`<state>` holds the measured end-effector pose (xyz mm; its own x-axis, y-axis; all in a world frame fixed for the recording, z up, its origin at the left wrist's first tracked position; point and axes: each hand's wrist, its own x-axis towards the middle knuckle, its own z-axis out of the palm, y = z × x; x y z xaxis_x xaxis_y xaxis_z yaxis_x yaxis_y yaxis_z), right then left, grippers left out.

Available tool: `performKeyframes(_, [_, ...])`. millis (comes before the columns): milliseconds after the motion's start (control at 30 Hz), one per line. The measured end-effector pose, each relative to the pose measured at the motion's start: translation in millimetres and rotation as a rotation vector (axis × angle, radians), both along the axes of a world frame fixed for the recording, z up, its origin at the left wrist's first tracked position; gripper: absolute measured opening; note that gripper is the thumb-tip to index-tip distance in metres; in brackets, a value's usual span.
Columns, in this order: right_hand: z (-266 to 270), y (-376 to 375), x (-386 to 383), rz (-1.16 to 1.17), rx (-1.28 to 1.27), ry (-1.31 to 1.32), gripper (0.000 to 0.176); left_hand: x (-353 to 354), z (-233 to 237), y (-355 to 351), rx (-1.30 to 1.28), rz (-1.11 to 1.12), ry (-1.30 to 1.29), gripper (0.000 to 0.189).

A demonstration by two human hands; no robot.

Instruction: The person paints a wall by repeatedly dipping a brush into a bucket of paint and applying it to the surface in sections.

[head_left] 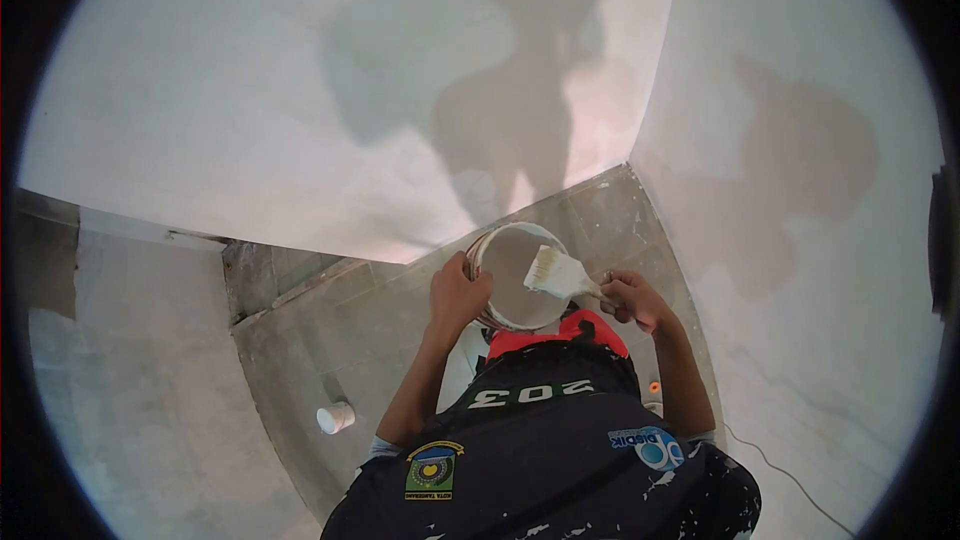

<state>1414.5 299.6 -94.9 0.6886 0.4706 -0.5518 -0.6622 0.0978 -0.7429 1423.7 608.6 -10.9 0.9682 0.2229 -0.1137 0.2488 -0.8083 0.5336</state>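
Observation:
My left hand grips the left rim of a round paint bucket, which sits in front of my body with its opening facing up. Greyish-white paint shows inside it. In my right hand is the handle of a wide paintbrush. The brush's white-coated head points left and overlaps the right part of the bucket's mouth in this view. Its bristle tips look yellowish.
White walls meet in a corner ahead, with shadows cast on them. On the grey floor a small white cup-like container lies at the left. A thin cable runs along the lower right.

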Motion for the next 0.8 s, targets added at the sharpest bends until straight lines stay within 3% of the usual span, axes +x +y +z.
performKeyframes(67, [-13.5,-5.1,-3.3,-0.035,0.069,0.014,0.016,-1.0,1.1,1.6,-0.017,0.009,0.028,0.029])
performKeyframes(133, [-4.2,-2.1,-4.8,-0.035,-0.09,-0.074,0.015,1.8,-3.4,4.5,-0.063,0.023,0.027,0.032])
performKeyframes(267, [-21.5,-1.3,-5.0,-0.049,-0.076,0.008,0.011,-2.0,-17.6,7.5,-0.141,0.072,-0.064,0.033])
performKeyframes(567, [-22.9,1.9,17.5,0.051,0.059,0.07,0.008,-7.4,-66.7,18.1,-0.279,0.157,-0.065,0.034])
performKeyframes(700, [-46.7,9.4,19.9,-0.029,0.054,0.012,0.008,-12.9,-109.6,28.0,-0.53,0.268,-0.05,0.033])
performKeyframes(800, [-39.6,18.4,41.6,-0.09,0.241,0.026,0.011,-13.6,-96.0,21.7,-0.672,0.291,-0.087,0.025])
